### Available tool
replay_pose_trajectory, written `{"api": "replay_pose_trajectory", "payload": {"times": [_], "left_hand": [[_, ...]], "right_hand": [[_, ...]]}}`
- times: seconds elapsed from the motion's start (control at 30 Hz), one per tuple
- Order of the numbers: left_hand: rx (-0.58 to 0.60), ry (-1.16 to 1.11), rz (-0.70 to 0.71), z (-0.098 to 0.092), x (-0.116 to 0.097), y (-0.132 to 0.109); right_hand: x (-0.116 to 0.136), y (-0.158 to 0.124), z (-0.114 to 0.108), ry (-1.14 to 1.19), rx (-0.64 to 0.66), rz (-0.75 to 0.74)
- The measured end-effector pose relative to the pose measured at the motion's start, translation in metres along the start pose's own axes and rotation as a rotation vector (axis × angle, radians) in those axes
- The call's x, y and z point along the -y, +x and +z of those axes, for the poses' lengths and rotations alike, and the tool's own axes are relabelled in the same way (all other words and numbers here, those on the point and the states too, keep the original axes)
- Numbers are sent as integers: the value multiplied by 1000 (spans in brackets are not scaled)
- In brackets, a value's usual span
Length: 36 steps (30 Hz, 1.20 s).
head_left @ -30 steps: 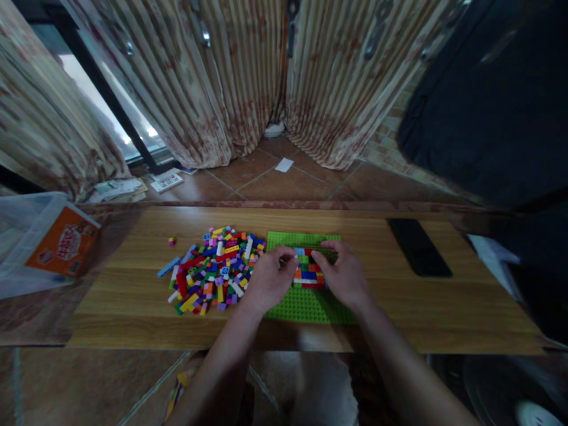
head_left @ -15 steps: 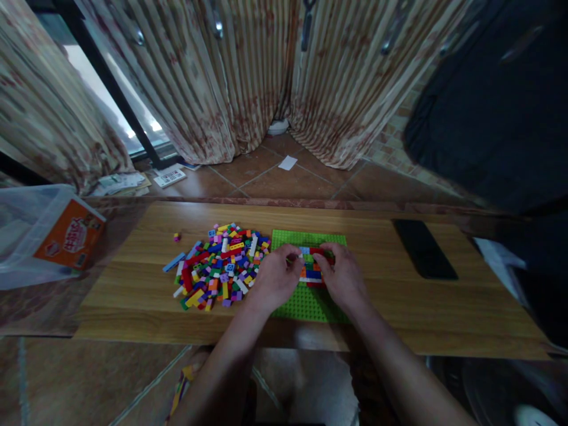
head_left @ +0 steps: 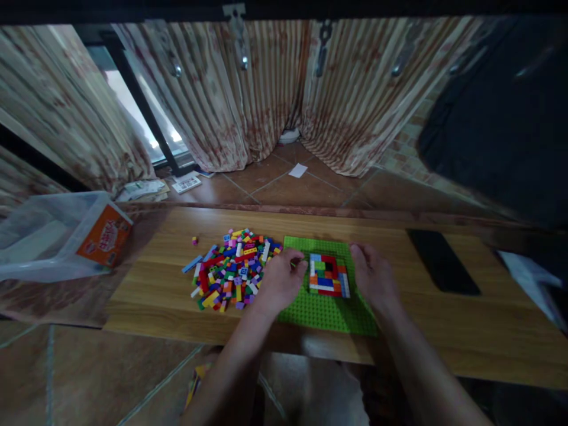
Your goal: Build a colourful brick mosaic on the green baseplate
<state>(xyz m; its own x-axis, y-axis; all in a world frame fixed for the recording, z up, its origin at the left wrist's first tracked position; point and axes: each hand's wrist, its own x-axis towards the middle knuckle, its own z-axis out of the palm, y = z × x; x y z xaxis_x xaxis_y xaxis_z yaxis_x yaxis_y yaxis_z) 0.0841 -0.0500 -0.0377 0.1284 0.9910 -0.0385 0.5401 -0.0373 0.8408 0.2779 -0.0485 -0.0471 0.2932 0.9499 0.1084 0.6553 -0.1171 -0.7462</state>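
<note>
A green studded baseplate point(head_left: 328, 319) lies on the wooden table. On it sits a flat block of multicoloured toy bricks point(head_left: 326, 283), with a dark gap near its upper right. My left hand point(head_left: 281, 284) is over the plate's left edge, its thumb and forefinger pinched together. Whatever is between those fingertips is too small to make out. At the plate's right edge, my right hand point(head_left: 375, 278) has its fingers stretched forward and apart from the built bricks. Left of the plate is a heap of loose toy bricks point(head_left: 235, 269), close to my left hand.
A black phone-like slab point(head_left: 444, 261) lies on the table's right side, with white paper point(head_left: 528, 281) beyond it. To the left stands a clear plastic bin point(head_left: 57, 260) with an orange label. One small loose brick point(head_left: 194, 240) lies apart from the heap.
My hands have moved apart, the right one going off the built bricks to the plate's right edge. The brick block is now uncovered. The camera view has shifted slightly.
</note>
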Motion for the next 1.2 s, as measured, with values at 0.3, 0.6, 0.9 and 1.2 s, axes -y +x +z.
{"api": "replay_pose_trajectory", "payload": {"times": [0.3, 0.6, 0.9, 1.2], "left_hand": [[-68, 63, 16, 7, -10, -5], [-270, 429, -163, -41, 14, 0], [-254, 727, -264, -34, 9, 3], [-262, 580, -213, -39, 4, 0]], "right_hand": [[13, -10, 14, -108, 114, -184], [11, -14, 26, -204, 336, -403], [15, -11, 12, -157, 327, -328], [4, 2, -6, 79, 30, -205]]}}
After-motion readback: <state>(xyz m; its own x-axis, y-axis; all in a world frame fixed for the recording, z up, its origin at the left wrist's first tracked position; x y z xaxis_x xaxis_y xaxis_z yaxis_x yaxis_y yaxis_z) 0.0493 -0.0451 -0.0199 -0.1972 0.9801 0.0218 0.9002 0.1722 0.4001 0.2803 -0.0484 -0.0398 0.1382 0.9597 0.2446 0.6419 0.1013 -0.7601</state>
